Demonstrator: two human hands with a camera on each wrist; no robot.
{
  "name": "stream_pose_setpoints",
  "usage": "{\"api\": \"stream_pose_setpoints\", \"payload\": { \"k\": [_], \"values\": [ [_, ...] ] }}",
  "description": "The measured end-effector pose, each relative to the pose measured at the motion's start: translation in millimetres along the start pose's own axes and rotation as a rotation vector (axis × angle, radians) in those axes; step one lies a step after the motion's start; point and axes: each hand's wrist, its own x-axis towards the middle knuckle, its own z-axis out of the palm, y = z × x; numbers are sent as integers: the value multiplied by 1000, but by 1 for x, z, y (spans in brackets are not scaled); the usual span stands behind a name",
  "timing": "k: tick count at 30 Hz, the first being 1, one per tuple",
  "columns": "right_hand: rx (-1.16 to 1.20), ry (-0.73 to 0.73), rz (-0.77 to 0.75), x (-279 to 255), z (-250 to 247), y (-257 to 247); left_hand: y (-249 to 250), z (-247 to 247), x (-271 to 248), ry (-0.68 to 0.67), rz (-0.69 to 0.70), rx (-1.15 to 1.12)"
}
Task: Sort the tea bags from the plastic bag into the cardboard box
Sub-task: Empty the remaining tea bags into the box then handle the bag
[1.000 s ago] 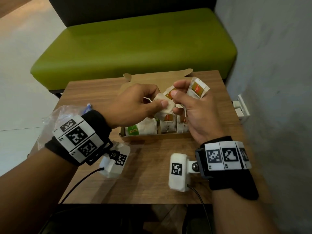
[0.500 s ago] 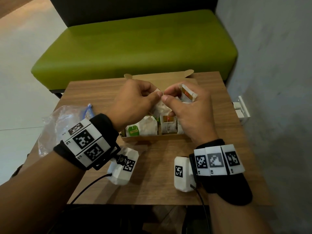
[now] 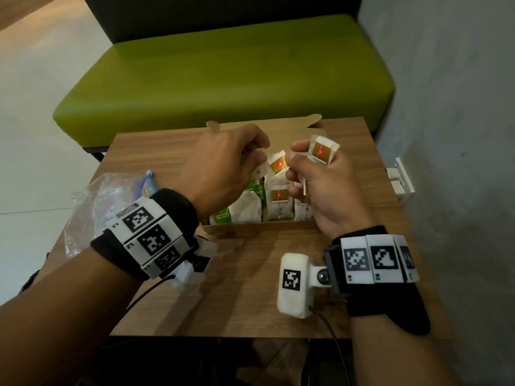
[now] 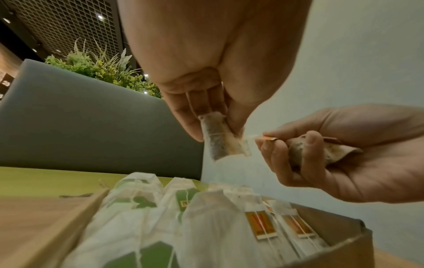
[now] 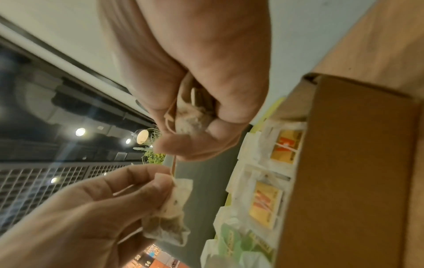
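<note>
My left hand (image 3: 252,162) pinches a white tea bag (image 4: 220,137) by its top, hanging over the open cardboard box (image 3: 250,229). Just to its right, my right hand (image 3: 295,162) pinches that bag's orange tag (image 3: 278,166) between thumb and forefinger. The right hand's other fingers hold a second tea bag (image 3: 322,151) with an orange tag. A thin string runs between the two hands in the right wrist view. Inside the box stand green-tagged tea bags (image 3: 242,210) on the left and orange-tagged tea bags (image 3: 278,204) on the right. The crumpled plastic bag (image 3: 97,201) lies on the table's left side.
The box sits on a small wooden table (image 3: 250,288), its lid (image 3: 278,129) folded back toward a green bench (image 3: 223,73). A grey wall (image 3: 446,135) runs close along the right. A white fitting (image 3: 401,182) sits at the wall's foot.
The hands, which had met over the box, have drawn slightly apart. The orange tag now shows between them, and the right hand's second tea bag has tilted back up.
</note>
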Motion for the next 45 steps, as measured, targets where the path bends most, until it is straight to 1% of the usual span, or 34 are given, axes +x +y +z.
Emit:
{"api": "stream_pose_setpoints", "payload": {
  "k": [5, 7, 11, 14, 16, 19, 21, 23, 25, 30, 33, 36, 42, 45],
  "values": [
    [248, -6, 144, 0, -1, -5, -1, 1, -1, 34, 12, -73],
    [340, 11, 167, 0, -1, -7, -1, 1, -3, 31, 12, -95],
    [262, 33, 83, 1, -2, -8, -1, 2, -6, -14, -17, -218],
    [212, 23, 50, 1, -1, -8, -1, -1, -6, -32, -55, -308],
    [206, 2, 69, 1, -1, -8, 0, -2, -4, -19, -27, -254],
    [216, -19, 94, 0, -1, -8, 1, -4, -2, -3, 58, -141],
    [202, 0, 61, 0, -1, -7, 1, -3, -2, -3, 102, -72],
    [155, 9, -2, 0, 0, -7, 1, -3, -3, 7, 111, -41],
    [89, 6, -43, 0, 0, -7, 0, -1, -4, 13, 61, -101],
    [38, -5, -43, 0, 3, -4, 5, 2, -5, -13, -167, -421],
    [12, 25, -125, 0, 6, -2, 9, 4, -3, 9, -286, -603],
    [-41, 77, -186, 2, 9, 2, 14, 5, -1, 0, -399, -759],
    [-125, 149, -291, 2, 9, 3, 23, 2, -1, -53, -486, -934],
    [-145, 154, -309, 3, 8, 4, 24, 0, 0, -84, -480, -933]
  ]
}}
